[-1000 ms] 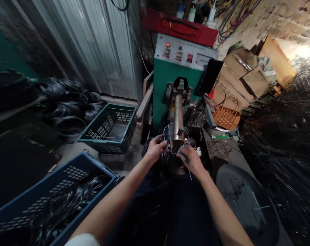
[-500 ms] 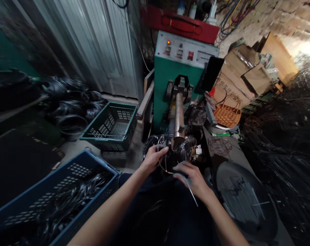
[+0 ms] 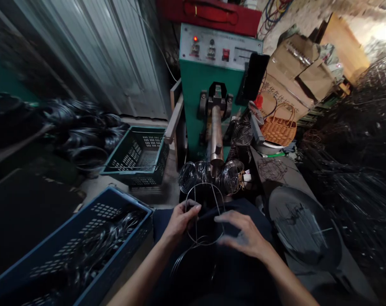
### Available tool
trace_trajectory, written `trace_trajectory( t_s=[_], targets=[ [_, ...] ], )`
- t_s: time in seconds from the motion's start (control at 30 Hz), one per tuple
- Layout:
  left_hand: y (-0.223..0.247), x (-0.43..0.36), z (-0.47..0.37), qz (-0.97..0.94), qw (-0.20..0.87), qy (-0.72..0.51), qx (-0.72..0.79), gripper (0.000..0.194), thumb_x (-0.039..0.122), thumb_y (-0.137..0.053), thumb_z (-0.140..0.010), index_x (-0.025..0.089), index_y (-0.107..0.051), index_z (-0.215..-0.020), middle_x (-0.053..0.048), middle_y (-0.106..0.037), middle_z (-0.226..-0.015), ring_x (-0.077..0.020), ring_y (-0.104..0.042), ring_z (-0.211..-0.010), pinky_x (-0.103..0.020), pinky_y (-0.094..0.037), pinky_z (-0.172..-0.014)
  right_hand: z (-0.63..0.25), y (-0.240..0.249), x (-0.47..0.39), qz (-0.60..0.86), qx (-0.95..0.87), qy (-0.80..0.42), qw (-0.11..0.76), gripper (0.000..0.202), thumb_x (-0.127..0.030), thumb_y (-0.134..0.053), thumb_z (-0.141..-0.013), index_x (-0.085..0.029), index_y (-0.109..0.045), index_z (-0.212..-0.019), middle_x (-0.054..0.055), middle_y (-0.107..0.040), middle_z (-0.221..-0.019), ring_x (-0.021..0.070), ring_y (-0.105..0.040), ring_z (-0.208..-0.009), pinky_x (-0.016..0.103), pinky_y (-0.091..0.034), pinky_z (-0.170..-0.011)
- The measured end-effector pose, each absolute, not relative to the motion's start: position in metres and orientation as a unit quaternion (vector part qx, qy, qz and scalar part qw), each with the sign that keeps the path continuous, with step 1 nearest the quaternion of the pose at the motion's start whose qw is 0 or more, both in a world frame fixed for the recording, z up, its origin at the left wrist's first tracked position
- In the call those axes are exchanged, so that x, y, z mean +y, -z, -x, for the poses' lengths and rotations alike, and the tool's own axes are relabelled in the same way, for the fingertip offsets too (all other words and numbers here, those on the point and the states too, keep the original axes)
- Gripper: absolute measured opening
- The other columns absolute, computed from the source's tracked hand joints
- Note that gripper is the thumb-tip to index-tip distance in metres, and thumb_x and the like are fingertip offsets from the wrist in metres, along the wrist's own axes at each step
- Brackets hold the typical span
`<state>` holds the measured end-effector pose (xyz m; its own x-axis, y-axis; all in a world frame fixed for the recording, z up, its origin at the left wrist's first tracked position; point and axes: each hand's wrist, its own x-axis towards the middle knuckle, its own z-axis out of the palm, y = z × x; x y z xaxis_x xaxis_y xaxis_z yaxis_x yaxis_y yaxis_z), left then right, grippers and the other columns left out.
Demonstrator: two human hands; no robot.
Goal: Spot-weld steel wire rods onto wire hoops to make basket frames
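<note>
Left hand [image 3: 180,221] pinches the thin round wire frame [image 3: 205,214] at its left rim, holding it over the lap. Right hand [image 3: 244,236] open, fingers spread, blurred, at the frame's right edge. Green welding machine [image 3: 212,85] stands beyond; blue plastic crate [image 3: 68,242] at left.

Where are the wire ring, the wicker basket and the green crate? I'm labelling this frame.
wire ring [image 3: 219,199]: head view, on its upper right arc.
wicker basket [image 3: 277,129]: head view, on its woven side.
green crate [image 3: 134,155]: head view, on its perforated inner wall.
</note>
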<state>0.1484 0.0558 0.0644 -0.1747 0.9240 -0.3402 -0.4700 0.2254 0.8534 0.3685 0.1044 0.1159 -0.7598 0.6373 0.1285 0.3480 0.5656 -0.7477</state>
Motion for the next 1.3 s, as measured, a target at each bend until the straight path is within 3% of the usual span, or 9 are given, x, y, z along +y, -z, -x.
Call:
trace_trajectory(
  t_s=[0.1, 0.2, 1.3],
  targets=[
    [-0.061, 0.052, -0.147, -0.211, 0.602, -0.577, 0.511, 0.031, 0.038, -0.076, -0.067, 0.016, -0.055, -0.071, 0.007, -0.048, -0.045, -0.0014, -0.030, -0.033, -0.014, -0.020, -0.033, -0.367, -0.116, 0.105, 0.213, -0.920, -0.305, 0.120, 0.072, -0.045, -0.078, -0.071, -0.027, -0.046, -0.133, 0.008, -0.061, -0.124, 0.0270, -0.047, -0.124, 0.051, -0.025, -0.108],
    [-0.058, 0.052, -0.145, -0.206, 0.607, -0.576, 0.507, 0.031, 0.038, -0.076, -0.067, 0.016, -0.055, -0.071, 0.007, -0.049, -0.045, -0.0010, -0.030, -0.032, -0.014, -0.019, -0.033, -0.367, -0.114, 0.108, 0.211, -0.939, -0.261, 0.079, 0.072, -0.036, -0.074, -0.077, -0.030, -0.038, -0.139, 0.008, -0.058, -0.129, 0.0246, -0.043, -0.128, 0.055, -0.015, -0.109],
    [-0.071, 0.072, -0.148, -0.210, 0.616, -0.590, 0.478, 0.035, 0.041, -0.075, -0.065, 0.017, -0.050, -0.070, 0.006, -0.053, -0.044, -0.0003, -0.026, -0.026, -0.013, -0.017, -0.029, -0.364, -0.126, 0.141, 0.164, -0.934, -0.299, 0.104, 0.072, -0.029, -0.080, -0.072, -0.028, -0.046, -0.136, 0.005, -0.062, -0.124, 0.0218, -0.048, -0.122, 0.041, -0.035, -0.104]
  ],
)
